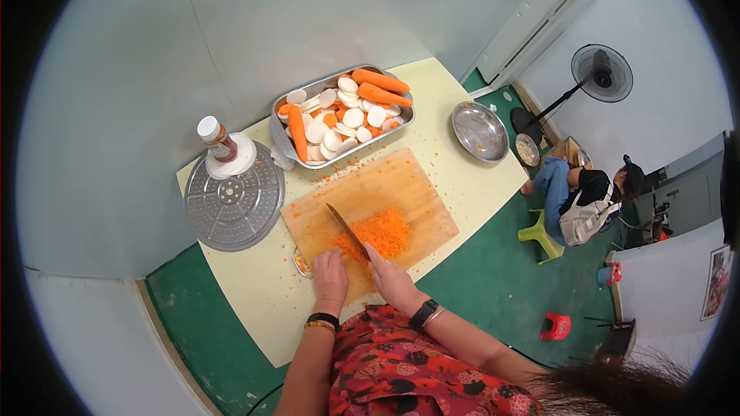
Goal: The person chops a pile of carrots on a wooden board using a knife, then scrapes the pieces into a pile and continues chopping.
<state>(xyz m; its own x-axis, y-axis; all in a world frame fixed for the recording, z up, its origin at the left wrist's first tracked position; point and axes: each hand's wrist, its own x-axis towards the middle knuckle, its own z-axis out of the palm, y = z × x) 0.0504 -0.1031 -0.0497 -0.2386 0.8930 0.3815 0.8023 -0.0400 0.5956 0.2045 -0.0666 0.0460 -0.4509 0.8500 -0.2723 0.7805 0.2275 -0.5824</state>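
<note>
My right hand (391, 280) is closed round the handle of a kitchen knife (344, 225), whose blade slants up and left over the chopping board (416, 185). Finely chopped carrot (387, 233) lies heaped on the board, mostly to the right of the blade. My left hand (330, 276) rests at the near left part of the board, just left of the knife, its fingers curled down and together by the carrot bits. Whatever lies under those fingers is hidden. Part of a small dish (301, 263) shows beside the board, left of this hand.
Behind the board stands a metal tray (412, 118) of white slices and carrots. A perforated metal disc (212, 225) carries a red-labelled bottle (221, 146). A steel bowl (482, 129) sits at right. Beyond the table are a seated person (574, 200), a fan (601, 73) and a red stool (556, 327).
</note>
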